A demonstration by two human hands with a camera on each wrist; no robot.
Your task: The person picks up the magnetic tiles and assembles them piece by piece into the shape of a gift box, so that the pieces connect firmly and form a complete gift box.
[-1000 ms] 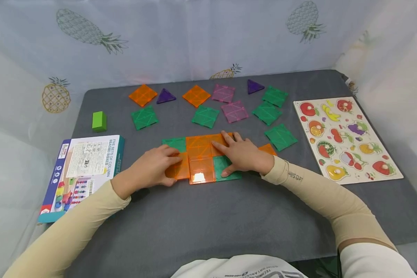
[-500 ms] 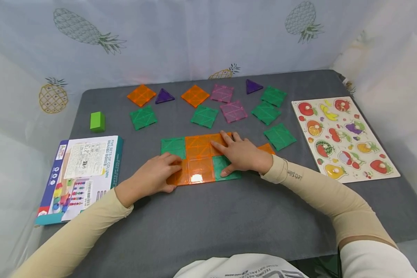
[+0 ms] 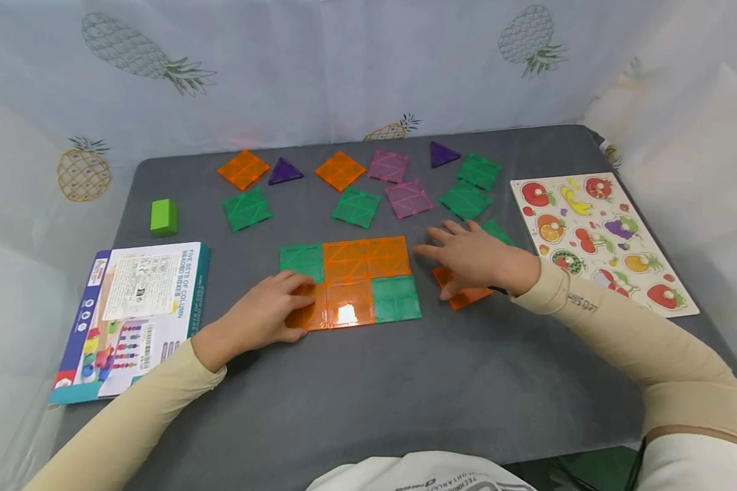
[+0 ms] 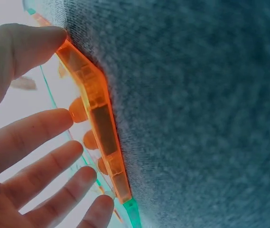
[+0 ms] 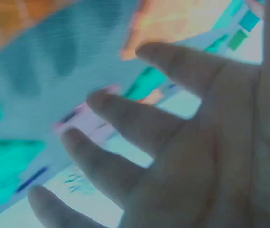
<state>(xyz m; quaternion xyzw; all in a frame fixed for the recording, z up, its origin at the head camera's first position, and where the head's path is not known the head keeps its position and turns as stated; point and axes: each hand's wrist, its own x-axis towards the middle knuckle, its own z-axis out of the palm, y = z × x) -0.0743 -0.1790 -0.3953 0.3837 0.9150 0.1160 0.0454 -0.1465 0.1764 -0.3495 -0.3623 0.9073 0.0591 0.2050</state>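
Observation:
In the head view, several square translucent tiles form a flat two-row block: a green tile (image 3: 301, 256) at far left, an orange tile (image 3: 388, 255) at far right, orange along the near row and a green tile (image 3: 397, 299) at its right end. My left hand (image 3: 254, 312) lies at the block's left end, touching the near-left orange tile (image 3: 317, 310); in the left wrist view the thumb meets that tile's edge and the fingers are extended. Over a loose orange tile (image 3: 467, 299) is my right hand (image 3: 475, 256), fingers spread; whether it touches the tile is unclear.
Behind the block lie loose green, orange and pink square tiles (image 3: 408, 198) and two purple triangles (image 3: 285, 171). A beaded-blocks box (image 3: 187, 273) and a green block (image 3: 164, 217) are at left. A fruit puzzle board (image 3: 626, 239) lies at right.
My right hand has left the block's right end and moved right, over the loose orange tile. My left hand has stayed at the block's left end. The head view has shifted slightly.

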